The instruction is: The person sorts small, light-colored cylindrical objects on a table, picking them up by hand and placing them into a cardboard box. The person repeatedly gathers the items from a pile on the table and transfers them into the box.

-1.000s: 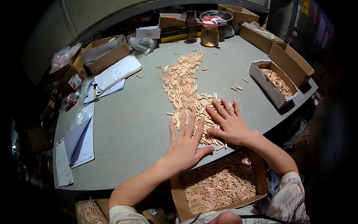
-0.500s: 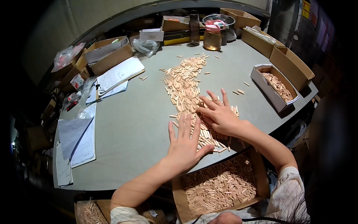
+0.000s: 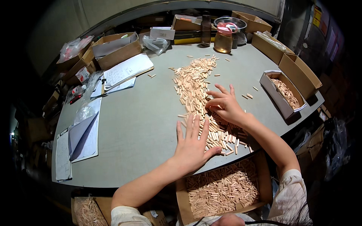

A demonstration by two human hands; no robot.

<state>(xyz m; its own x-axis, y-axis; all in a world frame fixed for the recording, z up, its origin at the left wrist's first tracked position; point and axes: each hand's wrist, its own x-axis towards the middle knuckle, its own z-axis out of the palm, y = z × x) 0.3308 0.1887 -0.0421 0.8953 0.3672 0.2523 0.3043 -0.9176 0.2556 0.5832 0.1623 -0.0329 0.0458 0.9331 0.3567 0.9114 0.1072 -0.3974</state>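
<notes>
A long heap of small wooden dowels [image 3: 194, 81] runs across the grey table toward its near edge. My left hand [image 3: 191, 150] lies flat at the left side of the heap's near end, fingers stretched out and thumb pointing right. Over the heap's right side is my right hand [image 3: 227, 106], its thumb and index finger drawn together at the dowels and its outer fingers raised. Whatever sits between those fingertips is too small to make out. Below the table edge, a cardboard box [image 3: 181, 196] holds a mass of dowels.
A white-sided box [image 3: 277, 96] with dowels stands at the right, beside open cardboard boxes [image 3: 300, 73]. A jug [image 3: 223, 42] and dark bottle [image 3: 205, 30] stand at the back. Papers [image 3: 85, 139] and a notepad [image 3: 128, 69] lie at left. A bag of dowels [image 3: 89, 211] is lower left.
My right hand has drawn its spread fingers inward, thumb and index closing together. Several dowels have shifted rightward near the table edge. My left hand stays flat by the heap. The view has shifted slightly.
</notes>
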